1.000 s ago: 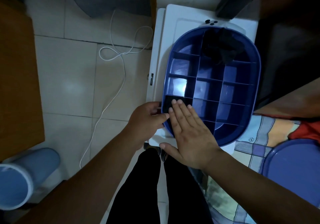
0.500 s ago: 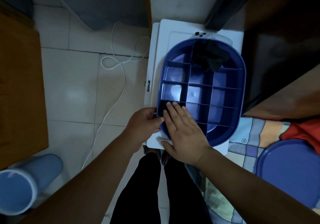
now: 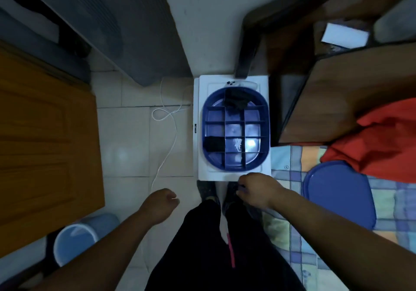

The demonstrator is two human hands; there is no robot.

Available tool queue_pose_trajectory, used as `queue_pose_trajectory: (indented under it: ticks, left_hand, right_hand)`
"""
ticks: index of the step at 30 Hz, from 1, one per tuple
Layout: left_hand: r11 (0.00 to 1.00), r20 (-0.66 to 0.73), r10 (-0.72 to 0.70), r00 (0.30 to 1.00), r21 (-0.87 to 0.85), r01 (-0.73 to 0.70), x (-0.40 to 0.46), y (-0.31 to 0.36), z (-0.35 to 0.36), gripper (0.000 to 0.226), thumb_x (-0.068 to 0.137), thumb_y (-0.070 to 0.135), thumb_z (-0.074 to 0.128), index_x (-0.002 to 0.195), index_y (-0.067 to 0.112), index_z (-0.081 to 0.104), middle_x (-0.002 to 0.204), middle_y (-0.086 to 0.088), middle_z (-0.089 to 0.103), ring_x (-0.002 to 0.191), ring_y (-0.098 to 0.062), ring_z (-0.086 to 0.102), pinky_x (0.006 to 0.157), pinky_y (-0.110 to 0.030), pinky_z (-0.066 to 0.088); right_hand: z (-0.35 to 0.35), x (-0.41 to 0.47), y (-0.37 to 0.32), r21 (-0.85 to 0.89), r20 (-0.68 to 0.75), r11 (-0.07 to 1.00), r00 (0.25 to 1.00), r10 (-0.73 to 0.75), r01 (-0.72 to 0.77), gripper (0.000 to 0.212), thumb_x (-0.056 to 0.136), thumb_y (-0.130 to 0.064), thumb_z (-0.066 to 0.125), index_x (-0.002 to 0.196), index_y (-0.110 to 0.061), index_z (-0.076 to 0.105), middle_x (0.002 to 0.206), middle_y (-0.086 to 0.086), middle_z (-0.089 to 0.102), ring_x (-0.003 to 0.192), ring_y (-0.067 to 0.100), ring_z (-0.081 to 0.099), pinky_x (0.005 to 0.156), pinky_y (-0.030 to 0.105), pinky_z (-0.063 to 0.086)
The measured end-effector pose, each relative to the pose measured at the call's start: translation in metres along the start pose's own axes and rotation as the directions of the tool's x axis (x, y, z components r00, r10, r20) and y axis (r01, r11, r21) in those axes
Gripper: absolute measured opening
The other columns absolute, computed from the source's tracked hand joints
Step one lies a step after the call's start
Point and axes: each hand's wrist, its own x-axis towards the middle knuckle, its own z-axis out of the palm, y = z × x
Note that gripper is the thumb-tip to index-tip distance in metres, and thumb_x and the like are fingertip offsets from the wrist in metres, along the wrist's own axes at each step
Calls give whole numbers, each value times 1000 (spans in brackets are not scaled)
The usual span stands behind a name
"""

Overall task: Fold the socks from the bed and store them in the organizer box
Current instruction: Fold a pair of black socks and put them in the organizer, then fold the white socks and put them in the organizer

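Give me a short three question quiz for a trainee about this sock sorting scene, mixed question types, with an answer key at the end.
1. True or false: the folded black sock sits in a left-column compartment of the blue organizer box.
2. Multiple choice: where does the loose dark sock bundle lie? A) on the floor B) at the far end of the box C) on the blue lid
3. Short answer: is the left hand or the right hand holding a sock?

Key:
1. True.
2. B.
3. Neither; both hands are off the box, near its close edge, with fingers loosely curled and no sock in them.
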Motion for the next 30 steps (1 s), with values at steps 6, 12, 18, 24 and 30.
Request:
queue_pose_trajectory:
  ticks: [6,12,18,24,30]
  left_hand:
    - [961,110,-11,994,-273,40,-41,-17,10,12,87,24,65,77,18,70,82,-6,70,72,-18,67,66,-32,54]
    - [998,187,62,980,-16,-60,-31,-11,-17,15,87,24,61,80,12,64,73,-7,63,67,-19,60,57,-27,48]
    - [929,128,126,984,332,-162,-5,14,-75,12,91,18,59,90,7,65,85,-14,64,73,-26,60,62,-28,47]
    - [802,136,102,985,575,-163,-14,62,-78,11,93,11,55,88,2,59,75,-14,47,56,-20,41,55,-25,29]
    - [619,287,108,952,729,-290,-57,109,6,15,96,14,54,84,5,52,73,-11,40,58,-20,39,57,-27,29]
  right_hand:
    - [23,-75,17,445,27,873,977,213,-202,32,95,-38,52,68,-24,60,94,9,68,96,28,64,75,28,48]
    - [61,-141,35,727,54,521,794,606,-447,18,96,-27,53,80,-20,58,92,8,62,86,21,57,81,28,47]
    - [131,-193,5,925,14,218,602,798,-311,30,92,-23,59,74,1,63,82,20,69,86,37,67,75,42,54]
    - [226,-231,-59,969,110,28,524,845,-247,33,95,-31,58,65,-17,58,81,13,69,80,27,63,71,32,47]
    - [340,-266,-125,930,307,-363,420,854,59,25,95,-21,55,73,-10,51,72,19,51,71,28,66,62,33,44]
